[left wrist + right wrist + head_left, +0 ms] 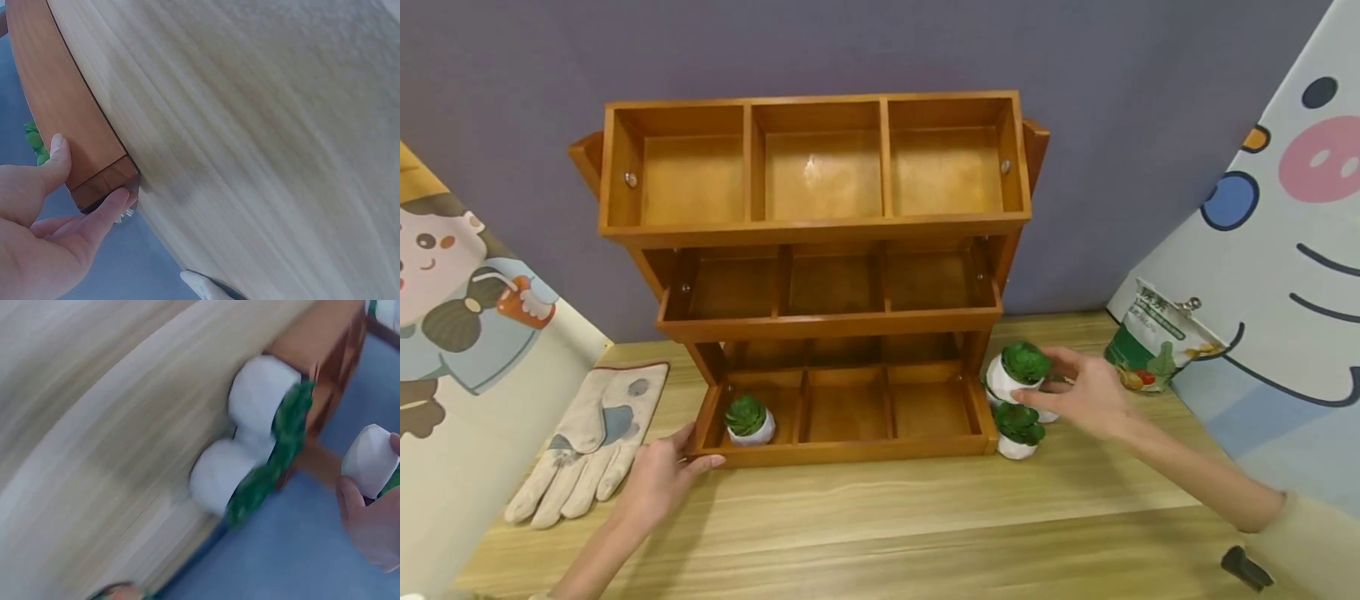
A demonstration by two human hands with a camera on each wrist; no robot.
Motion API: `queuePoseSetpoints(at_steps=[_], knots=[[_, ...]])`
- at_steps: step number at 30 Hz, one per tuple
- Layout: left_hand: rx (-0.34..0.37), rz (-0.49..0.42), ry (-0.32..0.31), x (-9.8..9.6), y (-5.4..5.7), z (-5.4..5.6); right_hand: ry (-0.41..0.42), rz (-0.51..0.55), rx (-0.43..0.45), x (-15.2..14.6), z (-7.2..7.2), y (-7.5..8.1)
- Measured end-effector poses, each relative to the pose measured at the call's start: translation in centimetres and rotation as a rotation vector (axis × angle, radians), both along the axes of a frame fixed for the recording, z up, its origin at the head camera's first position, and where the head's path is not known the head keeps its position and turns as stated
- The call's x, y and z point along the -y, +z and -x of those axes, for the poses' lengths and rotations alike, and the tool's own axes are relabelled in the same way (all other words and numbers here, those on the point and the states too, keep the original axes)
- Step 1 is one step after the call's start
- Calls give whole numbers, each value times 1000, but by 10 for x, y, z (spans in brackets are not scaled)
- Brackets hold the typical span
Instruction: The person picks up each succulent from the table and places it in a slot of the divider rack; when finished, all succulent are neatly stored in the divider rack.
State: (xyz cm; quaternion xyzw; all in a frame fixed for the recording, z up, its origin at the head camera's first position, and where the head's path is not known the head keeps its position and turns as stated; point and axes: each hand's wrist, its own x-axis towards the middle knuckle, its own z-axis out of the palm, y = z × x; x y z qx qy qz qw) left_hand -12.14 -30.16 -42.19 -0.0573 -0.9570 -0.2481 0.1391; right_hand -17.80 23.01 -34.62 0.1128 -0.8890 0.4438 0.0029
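Head view: pinched a potted succulent in right grip, clasped wooden shelf with left grip; likely needed to lift upright, clear of neighbouring plants.

1 rack, 4+ plts, 1 bag

Forearms outstretched, hands well apart, both gripping

Head view: bright, even illumination. A small glare spot appears high on the wooden shelf; its lower tiers are shaded. Soft shadows fall on the tabletop. Wrist views: bluish, hazy; right-wrist succulent pots blurred.
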Motion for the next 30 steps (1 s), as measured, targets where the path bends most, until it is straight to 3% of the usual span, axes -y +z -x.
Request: queuePoseSetpoints(at_steps=[3, 8, 20, 25, 30], knots=[[-3, 7, -3, 0, 1, 1, 75, 25, 31, 24, 2, -6], [1, 10, -8, 0, 1, 2, 177, -7, -2, 65, 9, -17], [-7, 13, -9, 0, 0, 0, 299, -3, -50, 158, 21, -25], [19, 7, -14, 0, 1, 1, 336, -18, -40, 180, 32, -25], [31, 9, -17, 0, 3, 1, 357, -99, -54, 193, 43, -27]])
